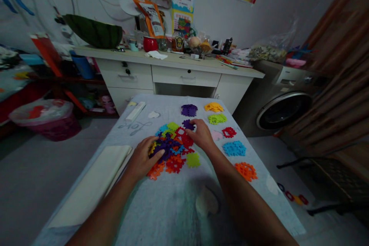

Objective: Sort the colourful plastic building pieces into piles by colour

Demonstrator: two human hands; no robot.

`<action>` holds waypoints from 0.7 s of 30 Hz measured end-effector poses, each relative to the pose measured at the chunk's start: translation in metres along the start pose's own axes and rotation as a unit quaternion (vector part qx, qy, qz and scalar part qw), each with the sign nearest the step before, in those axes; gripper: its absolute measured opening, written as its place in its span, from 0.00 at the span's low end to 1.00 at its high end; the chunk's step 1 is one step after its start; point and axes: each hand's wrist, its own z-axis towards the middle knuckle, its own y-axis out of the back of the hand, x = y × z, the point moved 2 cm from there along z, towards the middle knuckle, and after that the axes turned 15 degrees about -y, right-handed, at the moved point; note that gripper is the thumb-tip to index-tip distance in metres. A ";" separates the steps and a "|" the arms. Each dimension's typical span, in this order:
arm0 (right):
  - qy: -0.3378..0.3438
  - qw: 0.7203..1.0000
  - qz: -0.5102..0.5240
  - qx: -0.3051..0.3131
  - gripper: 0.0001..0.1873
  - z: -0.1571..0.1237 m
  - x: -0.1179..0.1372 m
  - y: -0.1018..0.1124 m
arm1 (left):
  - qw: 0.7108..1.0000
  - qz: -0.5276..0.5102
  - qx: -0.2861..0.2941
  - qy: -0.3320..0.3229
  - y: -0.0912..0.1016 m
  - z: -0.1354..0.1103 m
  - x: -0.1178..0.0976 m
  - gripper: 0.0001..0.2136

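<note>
A mixed pile of interlocking puzzle pieces (175, 164) in several colours lies mid-table. My left hand (145, 157) rests at the pile's left side, thumb and fingers apart, touching purple and yellow pieces; its fingertips are partly hidden. At the pile's upper right, my right hand (201, 135) pinches a small purple puzzle piece (188, 124) between thumb and forefinger. Just beyond it sits a purple group (189, 110). Down the right side are sorted groups: yellow (213, 107), lime green (217, 118), red (229, 132), blue (234, 148) and orange (246, 171).
A folded cream cloth or pad (92, 184) lies along the table's left edge, with a white box (135, 112) farther back. Behind stands a cluttered white desk (186, 70). A washing machine (276, 100) is at right, a pink bin (49, 123) at left.
</note>
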 end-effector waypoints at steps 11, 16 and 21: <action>-0.026 0.998 0.042 -0.042 0.12 0.092 -0.014 -0.064 | 1.000 -0.019 0.001 0.009 -0.001 -0.002 0.003 0.23; -0.038 0.996 0.073 -0.038 0.16 0.108 -0.007 -0.080 | 1.000 -0.023 0.001 0.014 -0.001 -0.001 0.003 0.23; -0.032 0.990 0.133 -0.037 0.20 0.103 -0.009 -0.084 | 0.999 -0.024 -0.009 0.018 0.000 -0.001 0.004 0.23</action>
